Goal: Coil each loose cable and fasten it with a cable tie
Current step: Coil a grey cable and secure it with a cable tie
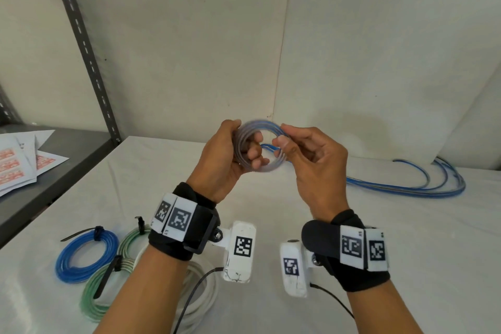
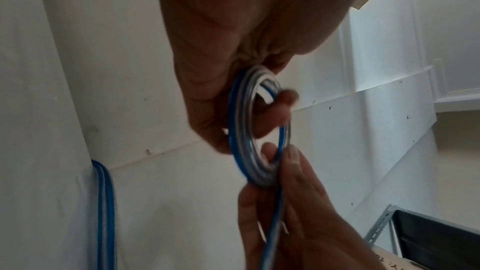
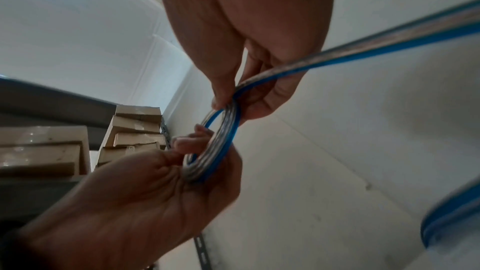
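Coil [image 1: 260, 146] is motion-blurred in the head view; turn count unreadable. White coil [image 1: 202, 298] near-left is mostly hidden under the left forearm. Left hand [image 1: 227, 160] grips the coil's left side, fingers curled through the loop. Right hand [image 1: 311, 160] pinches the right side, thumb on top. Coil held above the table [image 1: 352, 238]; loose blue cable [image 1: 406, 187] trails far right.

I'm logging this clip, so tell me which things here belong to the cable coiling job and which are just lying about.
Part of the job:
- blue and clear cable, its coil held by left hand and right hand
- tied blue coil
- tied green coils
- white coil

Just lying about:
- printed sheets
- metal shelf
- cardboard boxes
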Demonstrator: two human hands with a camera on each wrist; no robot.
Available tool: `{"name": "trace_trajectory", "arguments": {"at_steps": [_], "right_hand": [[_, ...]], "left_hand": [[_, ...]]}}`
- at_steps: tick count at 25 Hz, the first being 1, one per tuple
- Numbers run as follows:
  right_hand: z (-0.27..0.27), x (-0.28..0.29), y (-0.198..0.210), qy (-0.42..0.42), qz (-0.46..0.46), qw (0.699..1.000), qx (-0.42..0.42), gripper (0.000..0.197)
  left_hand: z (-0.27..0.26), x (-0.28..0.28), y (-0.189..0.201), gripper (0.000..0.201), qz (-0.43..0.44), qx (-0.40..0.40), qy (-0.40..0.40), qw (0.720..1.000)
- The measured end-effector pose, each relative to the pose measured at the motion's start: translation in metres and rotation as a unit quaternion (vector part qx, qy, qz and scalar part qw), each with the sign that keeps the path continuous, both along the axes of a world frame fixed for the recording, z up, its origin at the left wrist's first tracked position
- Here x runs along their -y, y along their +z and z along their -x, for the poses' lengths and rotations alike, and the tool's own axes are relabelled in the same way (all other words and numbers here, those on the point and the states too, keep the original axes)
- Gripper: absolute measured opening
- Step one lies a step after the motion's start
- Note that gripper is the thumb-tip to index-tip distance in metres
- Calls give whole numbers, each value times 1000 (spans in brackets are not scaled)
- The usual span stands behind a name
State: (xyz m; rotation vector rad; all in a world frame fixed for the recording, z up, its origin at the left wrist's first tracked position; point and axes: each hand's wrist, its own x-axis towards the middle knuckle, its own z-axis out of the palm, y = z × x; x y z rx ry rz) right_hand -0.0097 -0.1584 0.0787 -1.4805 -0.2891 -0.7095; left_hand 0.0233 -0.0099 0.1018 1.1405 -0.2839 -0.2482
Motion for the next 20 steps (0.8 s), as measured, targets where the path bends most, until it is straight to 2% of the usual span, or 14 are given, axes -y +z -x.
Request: {"name": "trace_trajectory", "arguments": {"at_steps": [2,4,6,8,11,15,17,20], "right_hand": [[2,10,3,7,104,994,-8,17],[4,16,3,19,210,977,-33,16],[6,18,4,32,268,962,-43,15],[7,18,5,31,280,959,-39,15],[6,15,6,9,249,968,-22,18],[5,8,5,9,92,993,-71,8],[7,1,5,36,16,995,-94,3],[8,-12,4,68,-57,991,-101,9]], "left_hand": [[-2,-6,-3,56,-115,40,1,993],[0,-7,-5,55,-232,76,2,970],[4,-6,-5,52,-280,86,-17,956],[7,-1,-4,49,-253,59,-28,965],[6,4,-4,49,-212,52,7,976],[-1,-2,-2,45,-99,24,55,993],[-3,-3,-1,44,-44,13,70,996],[-4,-2,-2,44,17,-1,94,995]]}}
